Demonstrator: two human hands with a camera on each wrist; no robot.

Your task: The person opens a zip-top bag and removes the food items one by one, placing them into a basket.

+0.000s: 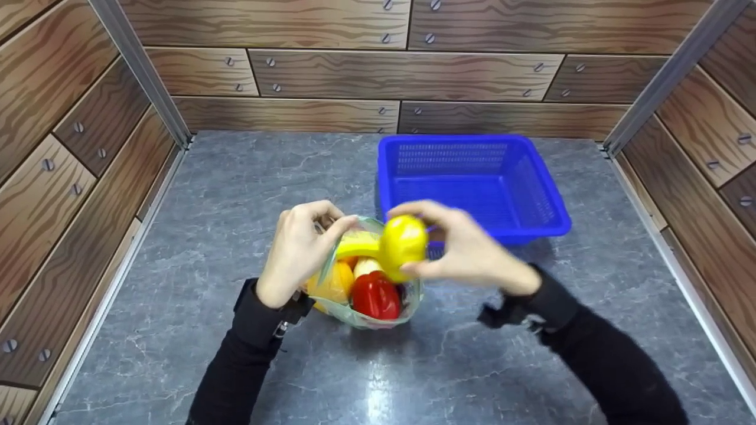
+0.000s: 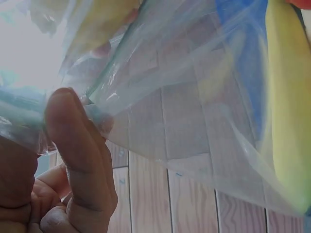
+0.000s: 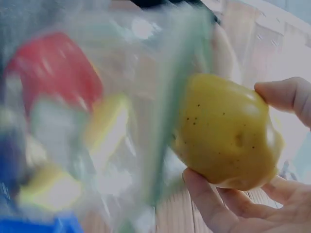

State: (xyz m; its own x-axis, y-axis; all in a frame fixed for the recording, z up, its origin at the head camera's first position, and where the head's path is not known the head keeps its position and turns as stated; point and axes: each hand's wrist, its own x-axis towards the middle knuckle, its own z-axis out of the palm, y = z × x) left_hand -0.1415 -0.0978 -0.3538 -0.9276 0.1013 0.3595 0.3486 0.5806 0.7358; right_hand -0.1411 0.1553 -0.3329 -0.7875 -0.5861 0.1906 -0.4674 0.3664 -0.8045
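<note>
A yellow potato point(image 1: 403, 248) with small dark specks is held in my right hand point(image 1: 455, 242), over the right side of the bag's mouth. In the right wrist view the thumb and fingers grip the potato point(image 3: 228, 131) beside the bag's green edge. My left hand point(image 1: 304, 242) pinches the rim of a clear plastic bag point(image 1: 354, 317) between thumb and finger. Through the bag show a red pepper point(image 1: 376, 297), a long yellow thing point(image 1: 357, 245) that looks like a banana, and an orange-yellow round fruit point(image 1: 331, 283). Other contents are partly hidden.
A blue plastic basket point(image 1: 564, 219) with slotted walls stands behind and to the right of the bag. Under everything lies a grey marbled tabletop point(image 1: 236, 177). Wood-patterned panels point(image 1: 331, 74) wall in the back and both sides.
</note>
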